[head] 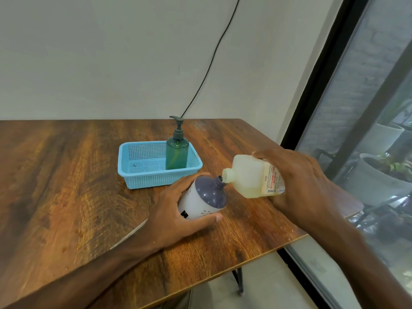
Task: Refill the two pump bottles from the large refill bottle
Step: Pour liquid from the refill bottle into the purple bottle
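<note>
My left hand [176, 216] grips a white pump bottle with a purple dome top [204, 198], tilted to the right, its pump off and its neck open. My right hand [298, 181] holds the large pale refill bottle [249, 176] tipped on its side, its open mouth touching the purple bottle's neck. Yellowish liquid lies along the refill bottle's lower side. A green pump bottle [177, 153] with its pump on stands upright in the right end of a blue basket [142, 181].
The wooden table [66, 186] ends close on the right, next to a black-framed window [334, 85] with plant pots outside. A black cable [209, 63] hangs down the wall behind the basket. A thin pale strip lies on the table beneath my left forearm.
</note>
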Action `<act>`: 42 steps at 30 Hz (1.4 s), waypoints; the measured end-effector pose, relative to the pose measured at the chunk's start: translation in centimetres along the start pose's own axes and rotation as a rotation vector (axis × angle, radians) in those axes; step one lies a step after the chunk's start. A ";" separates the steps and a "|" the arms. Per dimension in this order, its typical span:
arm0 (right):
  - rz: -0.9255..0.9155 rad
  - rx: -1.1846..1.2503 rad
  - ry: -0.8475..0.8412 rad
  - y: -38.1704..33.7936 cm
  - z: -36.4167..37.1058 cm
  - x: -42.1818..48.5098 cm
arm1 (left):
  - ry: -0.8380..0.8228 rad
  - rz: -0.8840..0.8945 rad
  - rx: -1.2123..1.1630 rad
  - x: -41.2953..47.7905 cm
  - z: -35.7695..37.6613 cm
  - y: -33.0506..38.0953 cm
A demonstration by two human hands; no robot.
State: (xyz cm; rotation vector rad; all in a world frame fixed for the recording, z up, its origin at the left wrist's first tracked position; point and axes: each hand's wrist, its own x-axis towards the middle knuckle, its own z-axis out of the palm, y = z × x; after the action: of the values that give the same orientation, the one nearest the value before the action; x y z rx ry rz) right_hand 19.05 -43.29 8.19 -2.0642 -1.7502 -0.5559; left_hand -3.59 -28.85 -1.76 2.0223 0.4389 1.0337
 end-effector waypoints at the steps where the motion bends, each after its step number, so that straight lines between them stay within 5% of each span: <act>1: 0.003 0.004 -0.006 0.0 0.0 0.0 | 0.001 0.002 0.001 0.0 0.0 0.0; 42: 0.024 -0.029 -0.024 -0.9 -0.7 0.5 | 0.009 0.002 0.003 0.0 0.0 -0.2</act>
State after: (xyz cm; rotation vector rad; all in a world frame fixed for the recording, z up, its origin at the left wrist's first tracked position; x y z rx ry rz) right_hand 18.22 -43.08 9.11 -2.1171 -1.7377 -0.5544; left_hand -3.57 -28.72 -1.96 2.0216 0.4438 1.0443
